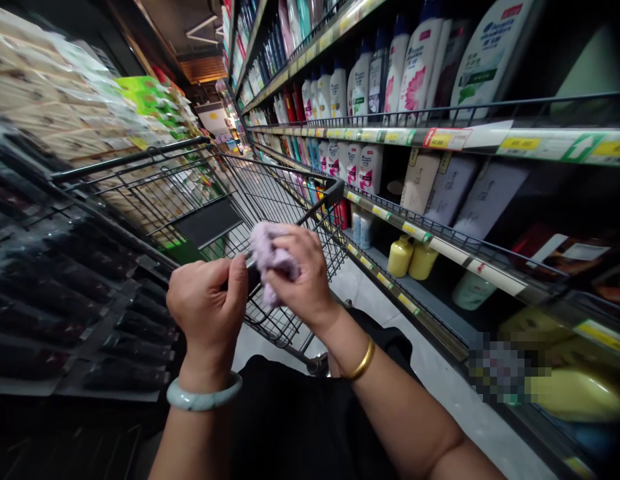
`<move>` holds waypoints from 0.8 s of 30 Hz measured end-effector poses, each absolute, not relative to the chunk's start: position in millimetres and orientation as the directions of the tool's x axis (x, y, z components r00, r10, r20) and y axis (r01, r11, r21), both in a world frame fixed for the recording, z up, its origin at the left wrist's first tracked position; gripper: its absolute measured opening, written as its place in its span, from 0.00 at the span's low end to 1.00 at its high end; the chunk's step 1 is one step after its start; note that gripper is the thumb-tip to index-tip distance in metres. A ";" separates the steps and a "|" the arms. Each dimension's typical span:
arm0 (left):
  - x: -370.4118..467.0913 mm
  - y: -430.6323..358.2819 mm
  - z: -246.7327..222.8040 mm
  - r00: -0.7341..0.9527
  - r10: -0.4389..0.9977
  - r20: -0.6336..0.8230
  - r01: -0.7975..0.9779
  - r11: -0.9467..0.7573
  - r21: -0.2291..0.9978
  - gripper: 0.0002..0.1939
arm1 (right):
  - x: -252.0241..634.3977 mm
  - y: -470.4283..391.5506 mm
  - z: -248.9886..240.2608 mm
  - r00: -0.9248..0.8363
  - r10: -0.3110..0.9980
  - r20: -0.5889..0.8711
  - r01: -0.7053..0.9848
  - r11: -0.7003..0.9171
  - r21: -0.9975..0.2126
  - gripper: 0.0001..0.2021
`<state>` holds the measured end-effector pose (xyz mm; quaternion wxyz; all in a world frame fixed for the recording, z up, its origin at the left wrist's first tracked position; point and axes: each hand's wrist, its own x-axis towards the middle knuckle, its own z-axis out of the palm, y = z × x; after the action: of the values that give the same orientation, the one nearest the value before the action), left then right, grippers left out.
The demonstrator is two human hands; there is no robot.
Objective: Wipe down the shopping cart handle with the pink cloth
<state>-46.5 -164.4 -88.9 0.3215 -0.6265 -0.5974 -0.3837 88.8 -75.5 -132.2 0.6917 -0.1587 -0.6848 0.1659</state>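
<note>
Head view: nearest cam, R forearm (410,400) w/ gold bangle (361,359). R hand (303,277) closed on bunched lilac cloth (274,260), above cart (280,193). L hand (207,300) curled into fist by cart handle (252,275); can't tell if gripping it. Bottle shelves (440,247) to R.

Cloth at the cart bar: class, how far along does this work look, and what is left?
Looks done: the cloth is bunched in the right hand's fingers. In hand: it is at the bar, perhaps wiping it, with the left hand closed nearby. Left: possibly more of the bar, but the hands hide much of it; I cannot tell how much.
</note>
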 end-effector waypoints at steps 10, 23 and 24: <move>-46.3 -187.9 -95.7 0.038 0.412 0.911 0.988 -0.152 0.028 0.20 | 85.1 -90.1 -114.5 -0.066 0.349 0.935 0.018 0.937 -0.348 0.10; -44.9 -199.4 -100.6 0.008 0.402 0.915 0.988 -0.142 0.054 0.19 | 103.2 -78.5 -92.0 -0.294 0.449 0.844 0.172 0.893 -0.415 0.12; -46.6 -196.1 -100.6 0.017 0.399 0.917 0.989 -0.142 0.044 0.20 | 101.6 -80.6 -89.6 -0.320 0.441 0.839 0.175 0.898 -0.405 0.11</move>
<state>-46.6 -196.1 -100.6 0.3454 -0.6238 -0.5564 -0.4266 101.6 -80.6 -89.6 0.5509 -0.1916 -0.8033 0.1205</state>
